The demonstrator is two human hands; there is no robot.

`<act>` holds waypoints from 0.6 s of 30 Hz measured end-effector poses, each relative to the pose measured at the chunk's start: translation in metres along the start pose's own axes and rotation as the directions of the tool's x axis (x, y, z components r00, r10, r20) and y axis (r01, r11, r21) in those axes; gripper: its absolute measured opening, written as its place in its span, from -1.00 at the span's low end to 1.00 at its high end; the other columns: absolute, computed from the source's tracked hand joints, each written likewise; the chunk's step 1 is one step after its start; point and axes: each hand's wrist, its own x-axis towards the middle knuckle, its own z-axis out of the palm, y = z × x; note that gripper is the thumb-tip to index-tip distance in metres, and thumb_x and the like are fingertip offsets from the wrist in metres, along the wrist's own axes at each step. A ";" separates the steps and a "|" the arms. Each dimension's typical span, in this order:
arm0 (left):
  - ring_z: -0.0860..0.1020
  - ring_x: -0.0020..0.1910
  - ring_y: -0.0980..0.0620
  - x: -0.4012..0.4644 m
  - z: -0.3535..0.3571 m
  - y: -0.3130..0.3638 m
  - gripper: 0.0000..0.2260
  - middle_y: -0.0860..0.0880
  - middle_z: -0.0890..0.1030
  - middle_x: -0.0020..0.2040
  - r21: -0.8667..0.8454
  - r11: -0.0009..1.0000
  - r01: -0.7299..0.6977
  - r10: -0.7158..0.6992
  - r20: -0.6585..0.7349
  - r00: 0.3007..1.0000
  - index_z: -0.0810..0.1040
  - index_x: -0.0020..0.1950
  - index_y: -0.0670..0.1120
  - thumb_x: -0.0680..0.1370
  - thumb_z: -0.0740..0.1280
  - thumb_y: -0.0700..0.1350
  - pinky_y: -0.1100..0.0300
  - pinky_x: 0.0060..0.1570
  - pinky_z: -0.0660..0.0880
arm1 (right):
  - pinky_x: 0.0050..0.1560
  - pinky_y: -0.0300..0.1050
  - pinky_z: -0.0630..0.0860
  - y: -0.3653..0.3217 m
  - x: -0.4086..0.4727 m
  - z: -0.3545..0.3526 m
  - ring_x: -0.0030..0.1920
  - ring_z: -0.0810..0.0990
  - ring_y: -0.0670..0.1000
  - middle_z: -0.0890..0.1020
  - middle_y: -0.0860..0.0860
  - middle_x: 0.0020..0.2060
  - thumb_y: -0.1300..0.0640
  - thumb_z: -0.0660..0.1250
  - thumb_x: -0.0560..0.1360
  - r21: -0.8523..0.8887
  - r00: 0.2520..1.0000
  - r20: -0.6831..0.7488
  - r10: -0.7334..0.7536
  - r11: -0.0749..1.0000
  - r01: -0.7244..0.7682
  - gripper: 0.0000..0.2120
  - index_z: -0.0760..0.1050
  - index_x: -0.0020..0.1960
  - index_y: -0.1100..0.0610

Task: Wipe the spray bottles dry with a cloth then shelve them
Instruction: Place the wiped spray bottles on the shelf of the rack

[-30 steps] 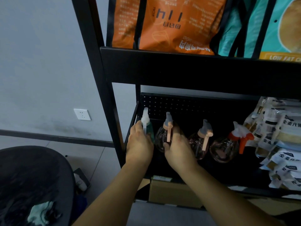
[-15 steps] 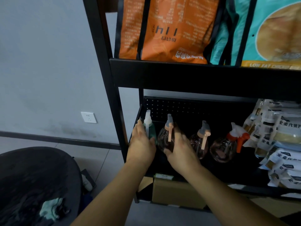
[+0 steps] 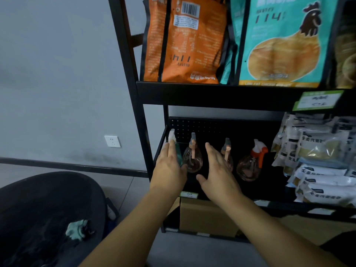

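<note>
Several spray bottles stand in a row on the lower black shelf (image 3: 273, 206). The leftmost is a green bottle (image 3: 178, 153) with a white nozzle. My left hand (image 3: 169, 170) lies against its left side with straight fingers, the thumb beside the bottle's base. To its right is a clear round bottle (image 3: 192, 159) with a peach trigger. My right hand (image 3: 217, 171) hovers open, fingers spread, holding nothing, and partly covers a second peach-trigger bottle (image 3: 227, 149). A clear bottle (image 3: 250, 167) with an orange and white trigger stands furthest right. A teal cloth (image 3: 77, 228) lies at lower left.
The cloth sits in a dark round tub (image 3: 38, 199) on the floor. Large orange (image 3: 185, 41) and teal feed bags (image 3: 279, 41) fill the upper shelf. White packets (image 3: 317, 170) are piled right of the bottles. A cardboard box (image 3: 204, 216) sits underneath. A wall socket (image 3: 112, 141) is on the left.
My right hand has let go of the clear peach-trigger bottle, opened and shifted right. My left hand's fingers have straightened on the green bottle. The view has tilted upward.
</note>
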 end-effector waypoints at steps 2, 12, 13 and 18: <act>0.30 0.62 -0.12 -0.006 -0.003 0.009 -0.18 -0.05 0.21 0.69 0.004 1.000 -0.028 0.028 -0.002 1.000 -0.01 0.73 -0.01 0.63 0.45 -0.10 -0.10 0.53 0.41 | 0.54 -0.06 0.10 0.001 -0.006 -0.009 0.60 -0.05 -0.08 -0.01 -0.12 0.61 0.05 0.44 0.53 -0.022 1.000 -0.020 0.004 1.000 -0.004 -0.05 -0.19 0.62 -0.09; 0.09 0.71 -0.13 -0.031 0.011 0.044 -0.23 -0.12 0.11 0.73 0.120 0.982 -0.149 0.135 0.118 0.984 -0.04 0.76 0.00 0.68 0.35 -0.04 -0.08 0.63 0.22 | 0.49 -0.11 0.15 0.039 -0.048 -0.049 0.60 0.02 -0.04 0.02 -0.09 0.61 -0.01 0.43 0.54 -0.046 0.992 -0.053 0.114 0.992 -0.116 -0.10 -0.12 0.63 -0.05; 0.06 0.71 -0.13 -0.033 0.014 0.047 -0.23 -0.11 0.08 0.73 0.139 0.978 -0.157 0.138 0.138 0.981 -0.05 0.76 -0.02 0.68 0.35 -0.02 -0.06 0.65 0.18 | 0.50 -0.10 0.15 0.045 -0.050 -0.053 0.60 0.01 -0.03 0.02 -0.08 0.61 -0.01 0.42 0.54 -0.055 0.989 -0.060 0.133 0.989 -0.137 -0.11 -0.10 0.63 -0.03; -0.01 0.73 -0.08 -0.033 0.035 0.066 -0.27 -0.08 0.02 0.75 0.172 0.967 -0.187 0.157 0.176 0.972 0.00 0.75 -0.08 0.70 0.32 0.05 0.02 0.68 0.09 | 0.53 -0.02 0.22 0.075 -0.056 -0.068 0.59 0.02 -0.03 0.04 -0.06 0.61 -0.02 0.44 0.52 -0.055 0.970 -0.110 0.217 0.973 -0.224 -0.11 -0.08 0.63 -0.01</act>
